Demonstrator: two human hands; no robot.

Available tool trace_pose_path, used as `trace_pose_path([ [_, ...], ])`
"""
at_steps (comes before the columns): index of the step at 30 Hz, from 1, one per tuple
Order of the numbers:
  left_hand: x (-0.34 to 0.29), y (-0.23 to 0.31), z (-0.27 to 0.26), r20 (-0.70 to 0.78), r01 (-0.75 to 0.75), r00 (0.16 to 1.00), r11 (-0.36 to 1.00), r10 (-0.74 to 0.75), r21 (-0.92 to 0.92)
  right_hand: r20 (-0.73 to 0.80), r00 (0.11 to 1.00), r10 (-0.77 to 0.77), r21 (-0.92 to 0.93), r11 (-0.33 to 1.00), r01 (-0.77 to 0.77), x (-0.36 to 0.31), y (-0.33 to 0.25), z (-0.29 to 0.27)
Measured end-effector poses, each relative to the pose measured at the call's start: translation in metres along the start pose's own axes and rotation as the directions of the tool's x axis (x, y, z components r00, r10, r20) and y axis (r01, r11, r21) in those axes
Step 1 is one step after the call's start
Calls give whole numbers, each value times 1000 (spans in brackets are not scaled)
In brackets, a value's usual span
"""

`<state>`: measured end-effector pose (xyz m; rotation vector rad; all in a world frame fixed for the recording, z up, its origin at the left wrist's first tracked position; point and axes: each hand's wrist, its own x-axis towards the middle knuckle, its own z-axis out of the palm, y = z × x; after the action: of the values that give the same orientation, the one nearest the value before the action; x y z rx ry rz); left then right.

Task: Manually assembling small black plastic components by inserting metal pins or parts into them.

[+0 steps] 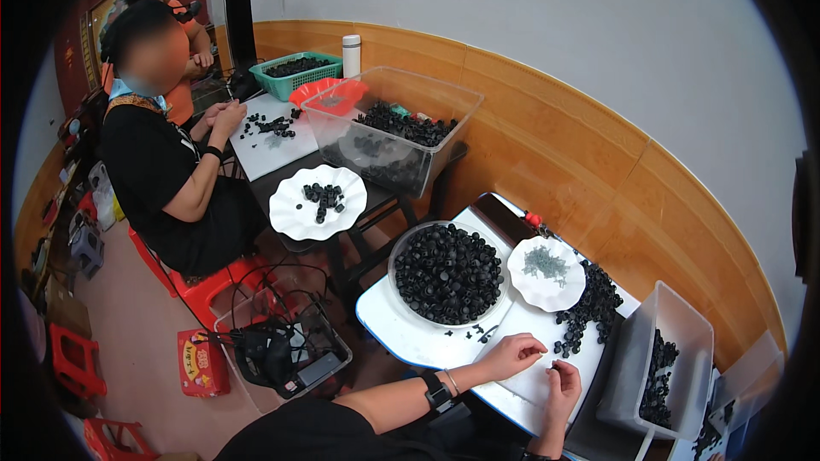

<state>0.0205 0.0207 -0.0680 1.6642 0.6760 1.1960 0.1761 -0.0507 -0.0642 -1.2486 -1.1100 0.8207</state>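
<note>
Black sleeve nearest, 8 o'clock of hands. Left hand: fingers drawn together, contact or contents cannot tell. Right hand pinches small black piece, 5 o'clock from left fingertips, just beside; long axis unreadable. White plate 12 o'clock, black caps 1 o'clock.

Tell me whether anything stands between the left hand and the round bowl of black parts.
Only a few small loose black pieces lie on the table between the left hand and the round bowl; nothing tall visibly blocks that way.
</note>
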Motion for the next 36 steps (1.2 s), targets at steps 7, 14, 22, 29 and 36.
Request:
trace_pose_path([
  [7,-4,3,-3,-3,-2,1000,1000,2,15,6,1000,26,59,998,-27,-4,-1,2],
  [14,-4,0,2,16,59,998,996,-58,-69,-39,994,102,80,992,-98,-9,-5,-1],
  [22,4,-7,-3,12,121,993,981,-120,-152,38,996,86,80,993,-89,3,-7,4],
  [29,5,-3,3,-3,100,995,978,-103,-183,40,994,105,162,981,-110,-1,-15,0],
  [36,1,2,2,30,145,989,975,-142,-170,61,995,78,159,983,-86,-4,-14,2],
])
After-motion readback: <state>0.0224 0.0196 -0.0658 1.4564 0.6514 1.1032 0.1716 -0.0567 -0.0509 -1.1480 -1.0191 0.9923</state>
